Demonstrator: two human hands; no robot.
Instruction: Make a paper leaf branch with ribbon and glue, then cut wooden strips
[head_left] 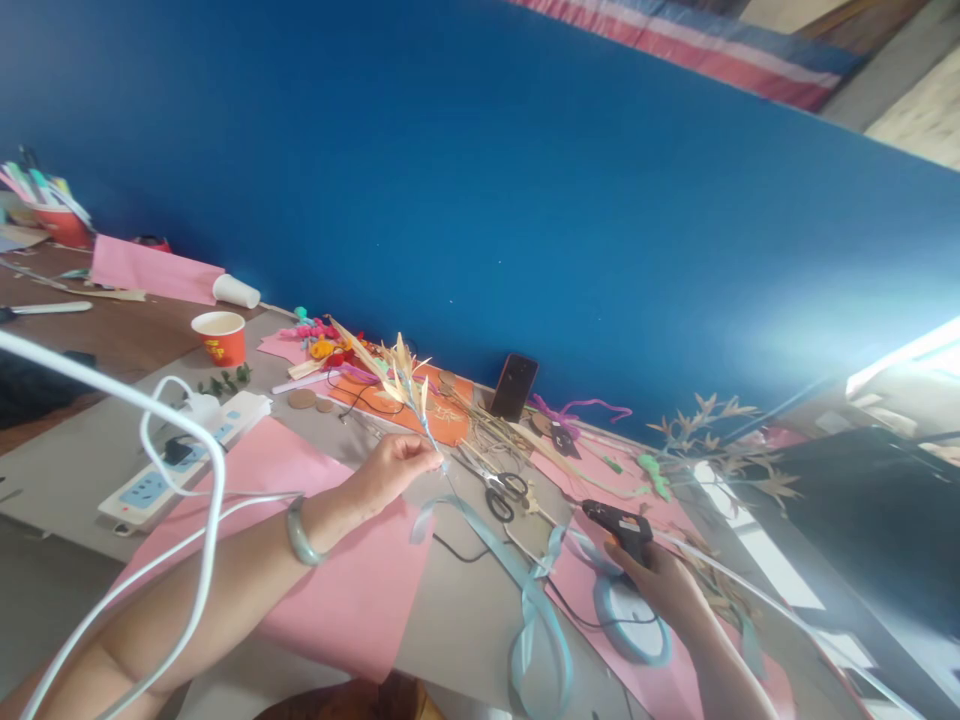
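A spray of pale dried leaves point(403, 378) is held upright, leaning slightly to the left, above the middle of the grey surface point(457, 625). Its stem, wrapped in blue, is pinched near its lower end between the thumb and fingers of the left hand point(401, 468); a green bangle point(301, 535) is worn on that wrist. At the right, a black glue gun point(624, 527) is gripped by the right hand point(667, 585), its nozzle pointed to the left; how far the fingers are wrapped around the handle cannot be told. Just beside that hand, on the near side, a roll of light blue ribbon point(661, 645) is seen, and loose light blue ribbon point(534, 590) is looped between the two hands. Black-handled scissors point(499, 497) are laid just beyond the loops. Under the left forearm a large pink sheet point(360, 590) is spread, with a white power strip point(139, 495) placed to its left. Farther off, a phone point(514, 388) is propped near the blue partition point(480, 200), and a red paper cup point(229, 348) is stood at the far left.
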